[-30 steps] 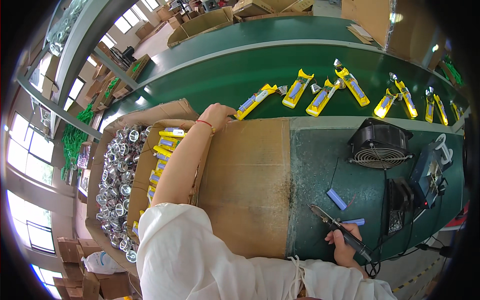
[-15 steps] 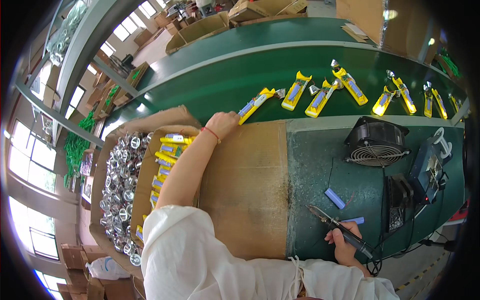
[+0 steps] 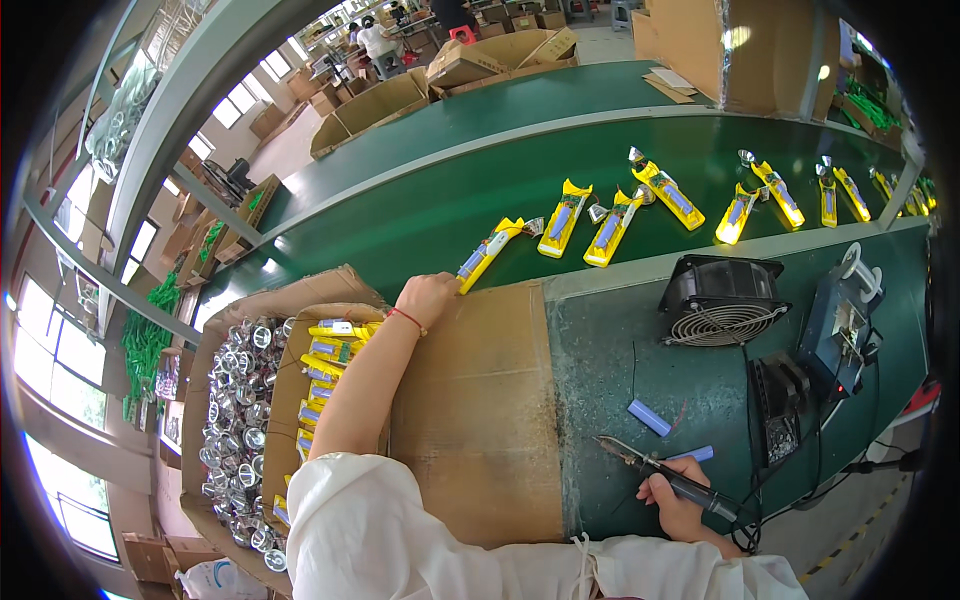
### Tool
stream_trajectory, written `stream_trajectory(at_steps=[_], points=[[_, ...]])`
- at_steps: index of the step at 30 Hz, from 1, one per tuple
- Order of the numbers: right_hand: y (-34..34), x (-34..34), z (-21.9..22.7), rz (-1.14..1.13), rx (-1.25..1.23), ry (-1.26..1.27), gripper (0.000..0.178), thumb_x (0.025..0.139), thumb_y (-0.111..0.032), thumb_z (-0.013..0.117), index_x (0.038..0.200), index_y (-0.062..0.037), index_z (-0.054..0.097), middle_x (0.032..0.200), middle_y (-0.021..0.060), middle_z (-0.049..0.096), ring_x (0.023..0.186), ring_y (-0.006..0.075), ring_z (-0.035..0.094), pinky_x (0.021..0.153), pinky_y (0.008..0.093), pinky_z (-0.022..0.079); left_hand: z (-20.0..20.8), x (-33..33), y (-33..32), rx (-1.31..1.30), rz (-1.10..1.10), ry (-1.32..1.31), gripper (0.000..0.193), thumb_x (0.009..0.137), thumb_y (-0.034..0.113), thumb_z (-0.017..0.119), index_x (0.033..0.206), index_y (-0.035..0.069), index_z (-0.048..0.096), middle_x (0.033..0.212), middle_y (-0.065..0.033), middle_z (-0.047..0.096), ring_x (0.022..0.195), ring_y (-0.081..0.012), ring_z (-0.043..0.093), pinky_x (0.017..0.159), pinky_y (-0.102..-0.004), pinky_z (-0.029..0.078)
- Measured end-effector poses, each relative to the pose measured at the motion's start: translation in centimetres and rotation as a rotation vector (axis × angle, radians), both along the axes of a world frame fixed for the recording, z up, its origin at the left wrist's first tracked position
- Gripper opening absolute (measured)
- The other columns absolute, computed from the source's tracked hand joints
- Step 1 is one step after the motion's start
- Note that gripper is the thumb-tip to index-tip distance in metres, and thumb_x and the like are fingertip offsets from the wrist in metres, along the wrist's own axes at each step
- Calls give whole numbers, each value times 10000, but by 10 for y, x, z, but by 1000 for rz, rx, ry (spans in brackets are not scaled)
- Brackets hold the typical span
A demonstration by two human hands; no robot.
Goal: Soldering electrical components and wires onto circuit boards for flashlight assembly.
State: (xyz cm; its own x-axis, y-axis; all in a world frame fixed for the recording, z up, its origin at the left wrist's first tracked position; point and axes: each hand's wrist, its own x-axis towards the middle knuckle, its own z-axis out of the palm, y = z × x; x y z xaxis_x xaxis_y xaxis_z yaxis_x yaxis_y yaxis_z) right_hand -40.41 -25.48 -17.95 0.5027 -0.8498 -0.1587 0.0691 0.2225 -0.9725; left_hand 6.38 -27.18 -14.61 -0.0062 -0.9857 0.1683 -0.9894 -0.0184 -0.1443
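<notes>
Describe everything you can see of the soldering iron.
The soldering iron is a slim, pen-shaped tool with a black, plastic-looking handle and a metallic, partly darkened shaft narrowing toward the tip. The right hand grips it by the handle, partly covering it. It slants over the green bench top, tip pointing forward and to the left, nearer the person than the wired purple cylinder. Whether the tip touches the bench cannot be told.
</notes>
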Motion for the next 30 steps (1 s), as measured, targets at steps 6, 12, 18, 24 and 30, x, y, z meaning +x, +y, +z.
stream_trajectory(at_steps=[6, 12, 18, 24, 30], points=[[-1, 1, 2, 15, 16, 11, 161, 802, -38, 567, 899, 20, 453, 687, 107, 604, 588, 123, 591, 496, 234, 475, -8, -11, -2, 10, 84, -200, 105, 767, 155, 523, 773, 60, 568, 794, -59, 592, 628, -238, 616, 532, -346, 496], [0, 1, 5, 7, 48, 14, 156, 802, -40, 567, 893, 22, 457, 684, 110, 605, 588, 119, 587, 499, 232, 471, -7, -6, -5, 105, 77, -214, 81, 764, 138, 531, 788, 64, 554, 790, -60, 585, 620, -232, 617, 526, -333, 497], [-1, -5, 4, 16, 37, 2, 153, 800, -41, 571, 887, 24, 462, 681, 107, 603, 588, 118, 584, 495, 230, 467, -5, -22, -10, 137, -29, -291, 86, 788, 126, 511, 820, 49, 534, 749, -74, 584, 592, -213, 617, 472, -317, 491], [-2, 2, 7, 13, 69, 12, 146, 796, -28, 564, 886, 22, 460, 684, 111, 596, 580, 125, 582, 492, 229, 465, -5, -51, -34, 295, 250, -322, 115, 804, 127, 531, 887, 59, 573, 827, -106, 632, 671, -220, 645, 532, -322, 521], [0, 2, 8, -69, -41, 10, 161, 825, -117, 542, 880, -9, 437, 647, 97, 551, 528, 142, 543, 472, 227, 432, 7, -62, -44, 243, 466, -62, 188, 787, 154, 577, 949, 70, 622, 888, -80, 649, 800, -217, 637, 653, -325, 520]])
